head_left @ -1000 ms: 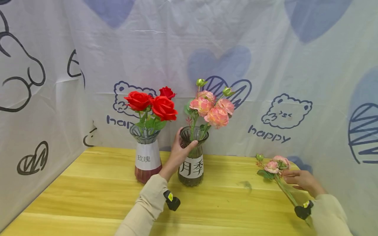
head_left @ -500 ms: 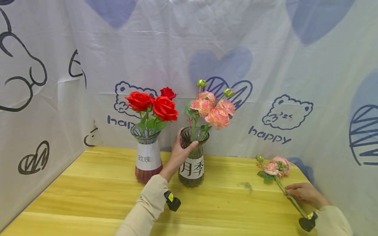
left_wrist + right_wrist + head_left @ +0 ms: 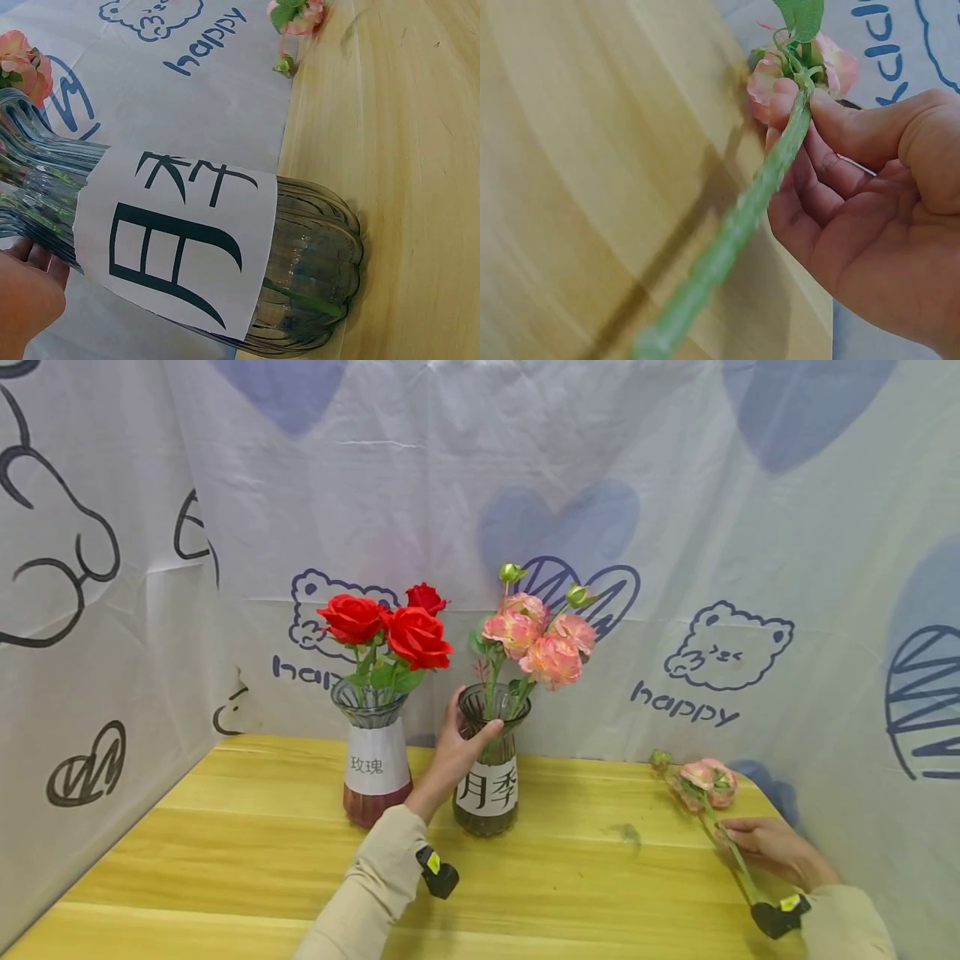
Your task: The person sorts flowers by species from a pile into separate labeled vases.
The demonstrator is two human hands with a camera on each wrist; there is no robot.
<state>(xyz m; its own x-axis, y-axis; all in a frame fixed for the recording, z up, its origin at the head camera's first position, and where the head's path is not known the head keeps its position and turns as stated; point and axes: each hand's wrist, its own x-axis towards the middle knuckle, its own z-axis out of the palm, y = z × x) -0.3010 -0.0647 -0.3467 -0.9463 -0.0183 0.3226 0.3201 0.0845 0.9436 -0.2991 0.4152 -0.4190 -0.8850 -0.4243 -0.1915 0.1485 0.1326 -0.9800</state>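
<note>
My left hand grips the neck of a smoky glass vase that wears a white paper label with dark characters. Several pink flowers and two green buds stand in that vase. At the right, my right hand pinches the green stem of a pink flower spray between thumb and fingers. In the right wrist view the stem slants toward the camera, and its shadow falls on the wooden surface. The blossoms and a green leaf show beyond the fingertips.
Left of the held vase stands a second glass vase with a white label and three red roses. The yellow wooden table meets a printed white cloth behind and at both sides.
My right hand has moved down from the blossoms to the stem and taken hold of it. The spray has turned and lifted a little. My left hand stays on the vase.
</note>
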